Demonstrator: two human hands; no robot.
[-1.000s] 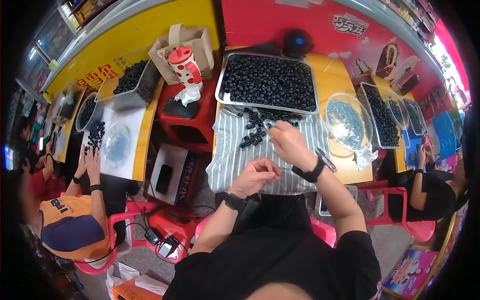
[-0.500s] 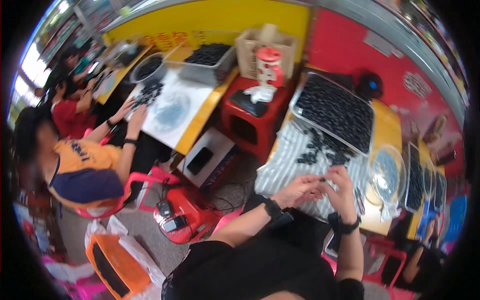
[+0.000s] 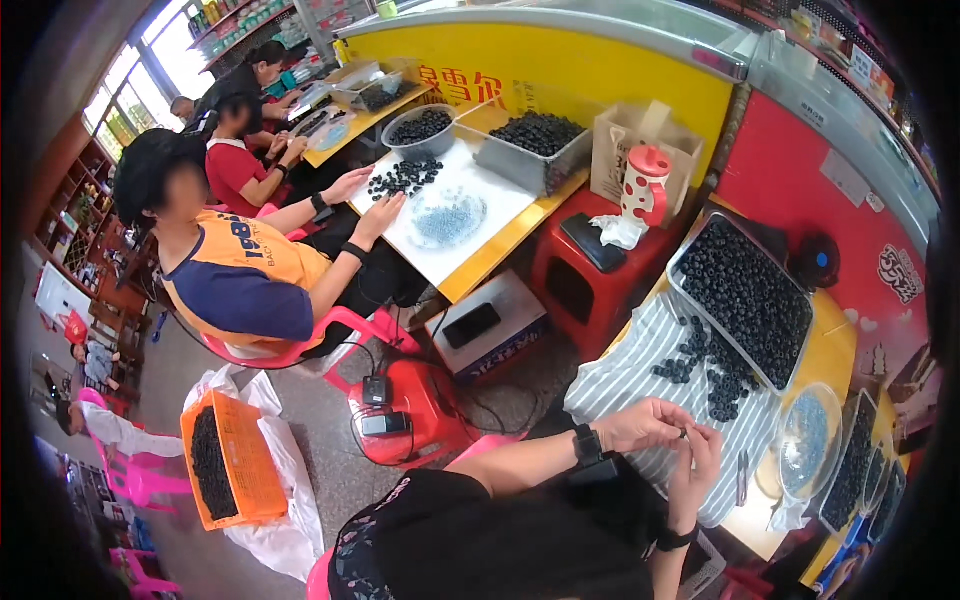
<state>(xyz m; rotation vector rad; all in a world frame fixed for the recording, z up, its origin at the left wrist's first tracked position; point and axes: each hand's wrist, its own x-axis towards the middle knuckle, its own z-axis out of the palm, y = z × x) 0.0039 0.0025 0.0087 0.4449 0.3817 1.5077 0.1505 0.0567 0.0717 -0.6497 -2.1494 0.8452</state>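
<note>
My left hand (image 3: 645,427) and my right hand (image 3: 697,468) meet above a grey-and-white striped cloth (image 3: 625,385). Their closed fingertips come together on a small dark piece (image 3: 684,433), too small to make out fully. Loose black round pieces (image 3: 728,385) lie in clusters on the cloth just beyond my hands. Behind them, a large shallow tray (image 3: 790,375) is filled with the same kind of pieces. By my right hand lies a slim dark hand tool (image 3: 742,478), perhaps tweezers. Right of it stands a clear round dish (image 3: 818,400) with pale blue beads.
A red stool (image 3: 560,275) holds a polka-dot cup (image 3: 645,185) and a black pouch. To the left, a co-worker in an orange shirt (image 3: 245,275) sits at another table (image 3: 500,245). An orange crate (image 3: 250,465) and a low red stool (image 3: 405,405) stand on the floor.
The view has swung to the left, so the scene sits further right and more of the room shows. My hands stay together at the small piece. The co-worker's hands have moved slightly apart.
</note>
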